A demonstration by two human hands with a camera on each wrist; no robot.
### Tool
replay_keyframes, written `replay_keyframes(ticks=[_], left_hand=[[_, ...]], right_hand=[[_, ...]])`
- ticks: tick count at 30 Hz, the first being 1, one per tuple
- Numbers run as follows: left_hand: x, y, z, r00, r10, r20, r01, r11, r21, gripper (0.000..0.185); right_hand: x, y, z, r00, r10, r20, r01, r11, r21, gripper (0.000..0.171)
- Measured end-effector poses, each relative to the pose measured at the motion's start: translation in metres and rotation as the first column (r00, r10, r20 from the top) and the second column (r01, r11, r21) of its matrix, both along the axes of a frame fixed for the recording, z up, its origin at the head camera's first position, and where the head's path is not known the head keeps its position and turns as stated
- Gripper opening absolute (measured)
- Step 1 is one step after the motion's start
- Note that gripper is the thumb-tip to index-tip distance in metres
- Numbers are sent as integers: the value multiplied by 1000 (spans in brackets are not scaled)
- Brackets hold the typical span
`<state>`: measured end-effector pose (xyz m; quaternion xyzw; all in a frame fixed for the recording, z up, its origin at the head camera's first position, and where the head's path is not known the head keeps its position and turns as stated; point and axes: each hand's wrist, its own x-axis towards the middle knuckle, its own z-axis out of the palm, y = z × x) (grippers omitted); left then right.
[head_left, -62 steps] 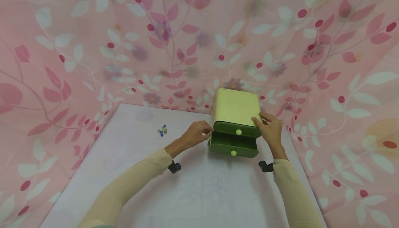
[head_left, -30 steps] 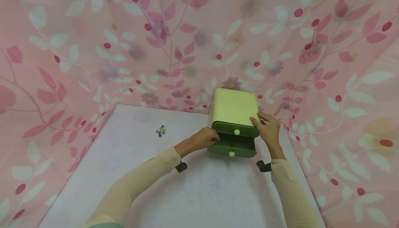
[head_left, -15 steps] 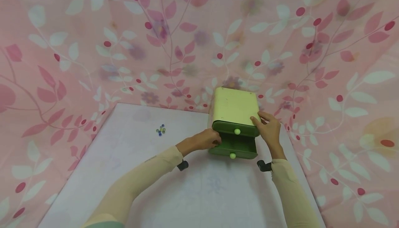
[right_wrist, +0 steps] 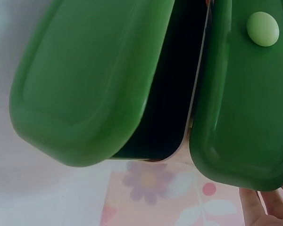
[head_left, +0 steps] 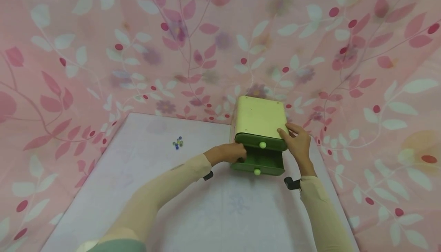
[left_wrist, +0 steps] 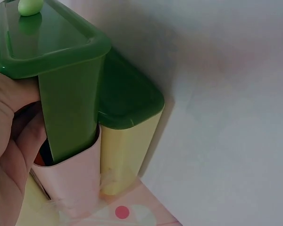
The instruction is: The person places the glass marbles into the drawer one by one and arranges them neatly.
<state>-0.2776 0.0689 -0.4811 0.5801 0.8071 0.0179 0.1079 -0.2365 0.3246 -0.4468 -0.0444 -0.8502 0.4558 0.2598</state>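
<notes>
Green drawers sit in a pale yellow cabinet (head_left: 260,116) at the far right of the surface (head_left: 224,206); the lower drawer (head_left: 259,163) stands pulled out, left hand (head_left: 230,153) fingers curled around its left side; right hand (head_left: 297,142) rests flat-fingered on the cabinet's front right corner.

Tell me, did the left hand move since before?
Yes. The left hand slid right, from beside the small yellow-and-green plastic drawer box to over its open lower green drawer; the box stayed put.
</notes>
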Motion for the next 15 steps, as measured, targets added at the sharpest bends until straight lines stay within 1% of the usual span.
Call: replay_keyframes(ticks=[4,8,15], left_hand=[[0,5,0,999,27,-37,-30,998,-58,19],[0,5,-2,997,70,-42,-74,992,-102,20],[0,4,-6,997,71,-37,-73,995,-71,16]], right_hand=[[0,1,0,1000,-16,1,16,1000,-18,44],[-1,-1,2,1000,-12,20,13,999,-32,45],[0,-2,1,1000,-17,25,18,1000,-23,44]])
